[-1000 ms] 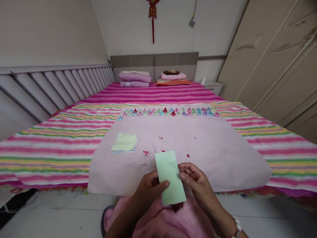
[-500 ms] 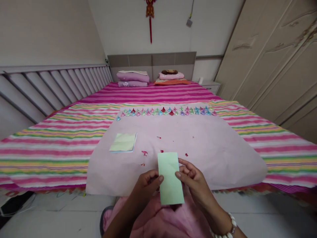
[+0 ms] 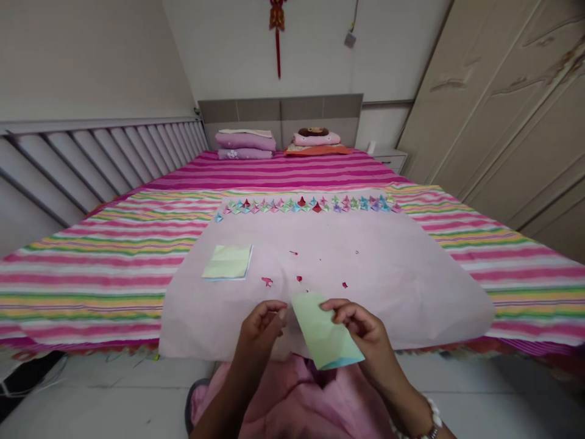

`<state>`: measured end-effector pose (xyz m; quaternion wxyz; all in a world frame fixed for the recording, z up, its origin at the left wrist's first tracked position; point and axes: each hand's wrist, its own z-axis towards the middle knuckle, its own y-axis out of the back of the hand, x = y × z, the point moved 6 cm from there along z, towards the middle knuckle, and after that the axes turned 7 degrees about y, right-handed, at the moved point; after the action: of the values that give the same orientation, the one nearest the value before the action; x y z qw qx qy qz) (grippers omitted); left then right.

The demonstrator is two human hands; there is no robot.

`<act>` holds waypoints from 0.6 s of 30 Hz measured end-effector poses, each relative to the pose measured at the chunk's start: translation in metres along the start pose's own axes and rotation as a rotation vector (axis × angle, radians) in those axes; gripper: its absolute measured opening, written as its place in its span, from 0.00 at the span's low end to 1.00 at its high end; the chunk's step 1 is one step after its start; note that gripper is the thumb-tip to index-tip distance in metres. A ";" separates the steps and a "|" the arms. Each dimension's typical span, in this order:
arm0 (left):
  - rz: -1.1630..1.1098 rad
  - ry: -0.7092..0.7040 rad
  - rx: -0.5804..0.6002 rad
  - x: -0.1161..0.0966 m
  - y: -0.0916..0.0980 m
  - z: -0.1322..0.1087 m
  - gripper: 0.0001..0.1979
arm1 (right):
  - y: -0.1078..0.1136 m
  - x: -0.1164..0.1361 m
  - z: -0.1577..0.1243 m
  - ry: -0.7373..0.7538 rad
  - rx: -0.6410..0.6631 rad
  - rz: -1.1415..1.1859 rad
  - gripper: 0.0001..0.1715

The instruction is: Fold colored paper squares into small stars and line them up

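Observation:
My right hand (image 3: 361, 326) pinches a folded sheet of light green paper (image 3: 323, 332) near its upper right edge, thumb in front. The paper tilts to the left at its top, and a bluish inner layer shows along its lower edge. Just left of the paper, apart from it, my left hand (image 3: 262, 326) has its fingers curled and thumb close to the index fingertip, with nothing visible between them. Both hands are over my lap at the near edge of a pale pink sheet (image 3: 388, 268). On that sheet lies a stack of square papers (image 3: 227, 262), pale green on top.
Rows of small folded paper pieces (image 3: 301, 203) in several colours line the sheet's far side. Red scraps (image 3: 267, 281) lie in the middle. The sheet rests on a striped bed (image 3: 114, 238); folded bedding (image 3: 245, 143) sits by the headboard. A railing (image 3: 150, 137) runs along the left.
My left hand has let go of the green paper and moved slightly left and up. The paper, in my right hand, has turned from nearly upright to tilted, and its bluish layer now shows.

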<state>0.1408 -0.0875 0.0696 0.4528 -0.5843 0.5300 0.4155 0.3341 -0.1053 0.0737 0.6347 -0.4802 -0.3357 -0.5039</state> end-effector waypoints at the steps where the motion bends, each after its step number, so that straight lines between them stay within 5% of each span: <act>1: -0.028 0.070 0.051 0.003 -0.003 -0.001 0.15 | -0.001 0.002 0.000 0.008 0.010 -0.014 0.09; 5: -0.152 0.302 0.368 0.013 -0.028 -0.011 0.23 | -0.007 0.008 -0.001 0.057 0.086 -0.064 0.11; 8: -0.219 0.341 0.486 0.012 -0.040 -0.019 0.19 | -0.011 0.009 -0.002 0.077 0.139 -0.133 0.11; 12: -0.268 0.300 0.444 0.008 -0.041 -0.018 0.16 | -0.009 0.012 -0.004 0.156 0.157 -0.224 0.07; 18: -0.254 0.250 0.252 0.008 -0.027 -0.009 0.15 | -0.012 0.018 -0.010 0.249 0.259 -0.306 0.16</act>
<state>0.1681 -0.0973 0.0663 0.5018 -0.6321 0.5518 0.2102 0.3272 -0.1211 0.0902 0.6437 -0.2722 -0.3857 -0.6023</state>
